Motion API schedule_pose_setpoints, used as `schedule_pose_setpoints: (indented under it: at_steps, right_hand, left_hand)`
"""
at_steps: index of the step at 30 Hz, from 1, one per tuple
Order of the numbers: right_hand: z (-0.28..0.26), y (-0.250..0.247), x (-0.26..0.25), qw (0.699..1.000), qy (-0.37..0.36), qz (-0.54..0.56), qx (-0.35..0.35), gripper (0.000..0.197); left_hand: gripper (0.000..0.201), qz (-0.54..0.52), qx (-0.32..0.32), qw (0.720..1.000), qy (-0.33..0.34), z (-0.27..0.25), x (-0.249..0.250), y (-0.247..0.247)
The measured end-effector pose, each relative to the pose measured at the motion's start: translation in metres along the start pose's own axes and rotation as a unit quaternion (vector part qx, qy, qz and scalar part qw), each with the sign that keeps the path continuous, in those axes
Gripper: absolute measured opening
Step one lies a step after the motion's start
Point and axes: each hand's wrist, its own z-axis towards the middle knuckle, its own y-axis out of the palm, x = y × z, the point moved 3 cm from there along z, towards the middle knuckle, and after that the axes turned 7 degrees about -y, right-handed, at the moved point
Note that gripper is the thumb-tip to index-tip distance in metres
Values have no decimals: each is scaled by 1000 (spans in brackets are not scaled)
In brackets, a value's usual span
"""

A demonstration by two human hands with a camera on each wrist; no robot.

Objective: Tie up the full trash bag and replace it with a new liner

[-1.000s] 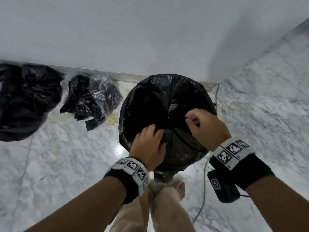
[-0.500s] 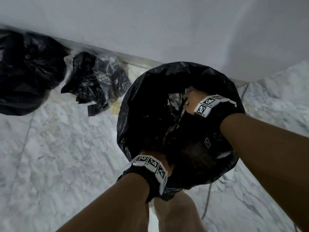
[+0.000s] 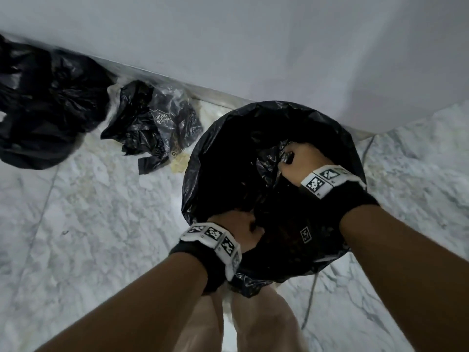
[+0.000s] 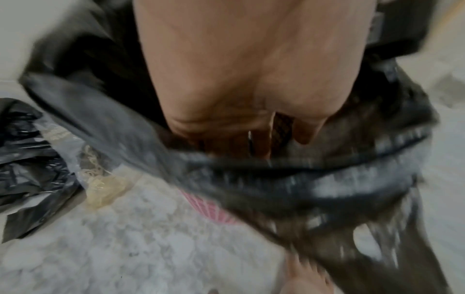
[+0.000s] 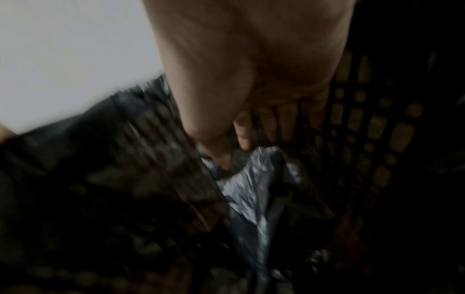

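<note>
A black liner (image 3: 253, 153) is draped over the mouth of a round bin and sags down inside it. My left hand (image 3: 241, 229) grips the liner at the near rim, with its fingers (image 4: 259, 145) tucked down behind the plastic edge (image 4: 276, 179). My right hand (image 3: 297, 163) is inside the bin on the right. In the right wrist view its thumb and forefinger (image 5: 234, 151) pinch a shiny fold of the liner (image 5: 251, 195) against the perforated bin wall (image 5: 377, 123). A strip of the bin's pink side (image 4: 208, 210) shows below the liner's hem.
A full black trash bag (image 3: 43, 102) lies on the marble floor (image 3: 88, 224) at the far left by the white wall (image 3: 228, 47). A clear packet of black liners (image 3: 154, 123) lies beside it. A cable (image 3: 309, 301) runs along the floor right of my legs (image 3: 253, 321).
Both hands were on top of the liner stretched across the bin mouth. They have since pushed down into the bin, and the liner has sunk in with them.
</note>
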Motion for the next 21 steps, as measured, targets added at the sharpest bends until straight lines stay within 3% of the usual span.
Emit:
schedule_pose_setpoints:
  at_steps: [3, 5, 7, 8, 10, 12, 17, 21]
  right_hand:
    - [-42, -22, -7, 995, -3, 72, 70, 36]
    - [-72, -28, -4, 982, -1, 82, 168, 39]
    - [-100, -30, 5, 962, 45, 45, 265, 48]
    - [-111, -26, 12, 957, 82, 30, 276, 55]
    - [-122, -11, 27, 964, 151, 58, 212, 69]
    - [-122, 5, 41, 965, 178, 111, 159, 76]
    - [-121, 11, 48, 962, 162, 148, 162, 73]
    - [-123, -12, 42, 957, 149, 168, 183, 67]
  left_hand:
    - [47, -92, 120, 988, 22, -9, -9, -46]
    - [58, -106, 236, 965, 37, -19, -18, -70]
    - [66, -115, 338, 934, 17, -30, -30, -85]
    - [68, -123, 360, 925, -9, -34, -36, -89]
    - [75, -160, 320, 930, -83, -34, -52, -85]
    - [76, -219, 239, 937, -128, -27, -64, -78]
    - [58, -278, 126, 946, -114, -24, -70, -77]
    - [53, -238, 132, 958, -91, -43, -63, -105]
